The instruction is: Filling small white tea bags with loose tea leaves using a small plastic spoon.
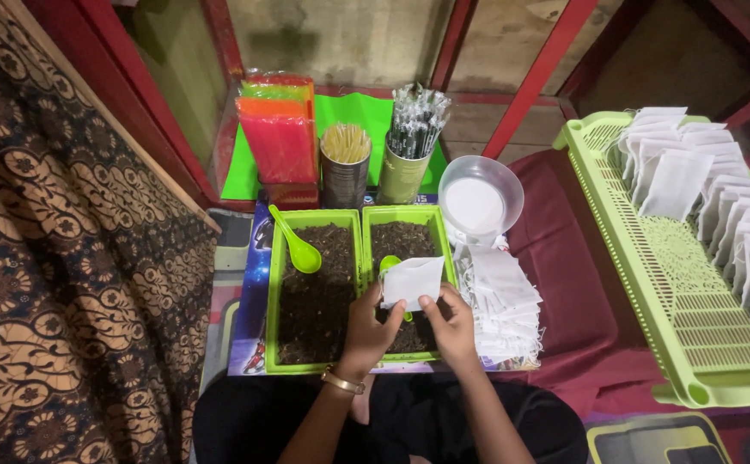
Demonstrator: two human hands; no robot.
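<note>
Right green tray [440, 230]: near part hidden behind both hands and the white paper pouch [412, 281]. Second green spoon [390, 264]: only bowl tip and a sliver below the pouch visible. Left hand [370, 330], right hand [455, 325]: palms unseen; grip on the pouch shown only by fingertips. Light green slatted rack [650, 283]: cut by right edge, with its filled pouches [736, 215]. Stack of empty pouches [504, 301]: count unreadable. Wrapped items in tin [416, 120]: too small to identify. Patterned cloth [66, 258]: cut by left edge.
</note>
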